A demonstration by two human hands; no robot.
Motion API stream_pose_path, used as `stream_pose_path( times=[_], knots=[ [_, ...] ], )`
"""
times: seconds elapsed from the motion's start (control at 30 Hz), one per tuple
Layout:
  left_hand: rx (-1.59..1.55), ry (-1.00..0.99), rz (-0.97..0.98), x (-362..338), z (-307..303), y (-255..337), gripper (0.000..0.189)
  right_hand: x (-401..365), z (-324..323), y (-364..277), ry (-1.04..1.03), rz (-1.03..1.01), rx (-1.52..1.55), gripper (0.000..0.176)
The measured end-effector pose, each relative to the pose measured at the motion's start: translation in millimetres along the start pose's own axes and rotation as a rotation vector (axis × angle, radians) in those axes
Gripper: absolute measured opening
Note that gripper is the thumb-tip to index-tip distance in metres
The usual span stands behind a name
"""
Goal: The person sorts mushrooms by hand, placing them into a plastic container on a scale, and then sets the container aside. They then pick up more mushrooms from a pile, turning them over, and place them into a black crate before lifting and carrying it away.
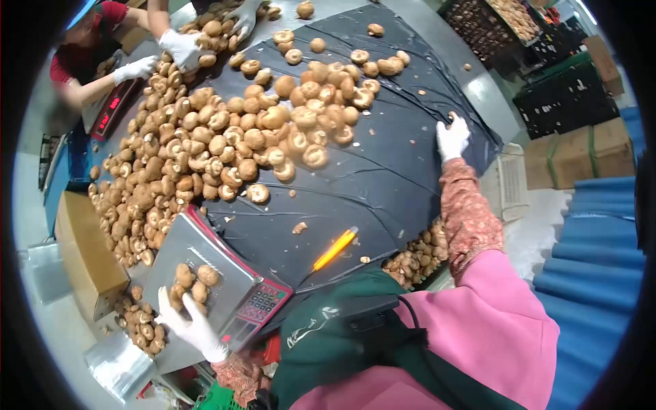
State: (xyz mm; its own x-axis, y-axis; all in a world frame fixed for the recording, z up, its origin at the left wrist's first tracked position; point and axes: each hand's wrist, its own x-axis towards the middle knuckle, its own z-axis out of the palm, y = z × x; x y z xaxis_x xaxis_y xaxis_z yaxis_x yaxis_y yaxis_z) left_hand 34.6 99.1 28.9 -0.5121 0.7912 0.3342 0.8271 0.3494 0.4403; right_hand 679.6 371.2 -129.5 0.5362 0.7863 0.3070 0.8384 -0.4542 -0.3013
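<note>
Left hand, white-gloved: fingers spread wide beside a small batch of brown-capped mushrooms on the silver-topped, red-edged electronic scale; contact cannot be confirmed. Step in hand judged to be weighing; any adjustment calls for a light pinch, then clearance from the plate. Main mushroom heap lies beyond on black sheeting. Right hand, white-gloved: fingers curled near the sheeting's edge; grip cannot be told
</note>
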Motion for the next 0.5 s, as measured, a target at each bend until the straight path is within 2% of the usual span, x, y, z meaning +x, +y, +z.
stream_pose_path(
  times=[0.1,0.13,0.2,0.27,0.3,0.33,0.37,0.4,0.43,0.47,0.5],
  knots=[
    [-0.074,-0.001,0.027,1,6,14,0.042,26,16,40,-0.069,0.013,0.182,0.05],
    [-0.057,-0.013,0.042,2,7,20,0.042,24,18,43,-0.009,0.037,0.11,0.046],
    [-0.197,-0.011,-0.021,0,11,37,0.042,25,18,47,-0.026,0.059,0.15,0.051],
    [-0.248,-0.035,-0.013,1,16,46,0.043,16,3,15,0.046,0.029,0.42,0.057],
    [-0.225,-0.062,0.026,0,17,47,0.044,4,-19,-18,-0.035,0.011,0.652,0.06],
    [-0.202,-0.09,0.066,0,19,50,0.045,-1,-22,-35,-0.107,-0.012,0.718,0.055],
    [-0.15,-0.089,0.146,0,23,58,0.047,-7,-18,-49,-0.264,0.03,0.863,0.052],
    [-0.224,-0.121,0.063,-2,27,68,0.046,-20,-47,-86,-0.402,-0.012,0.798,0.05],
    [-0.209,-0.134,0.127,0,31,78,0.046,-30,-41,-99,-0.52,-0.083,0.847,0.046],
    [-0.194,-0.144,0.19,1,35,89,0.045,-46,-76,-137,-0.754,0.093,0.895,0.045],
    [-0.259,-0.175,0.141,-1,38,104,0.045,-56,-49,-138,-0.73,-0.173,0.797,0.051]
  ],
)
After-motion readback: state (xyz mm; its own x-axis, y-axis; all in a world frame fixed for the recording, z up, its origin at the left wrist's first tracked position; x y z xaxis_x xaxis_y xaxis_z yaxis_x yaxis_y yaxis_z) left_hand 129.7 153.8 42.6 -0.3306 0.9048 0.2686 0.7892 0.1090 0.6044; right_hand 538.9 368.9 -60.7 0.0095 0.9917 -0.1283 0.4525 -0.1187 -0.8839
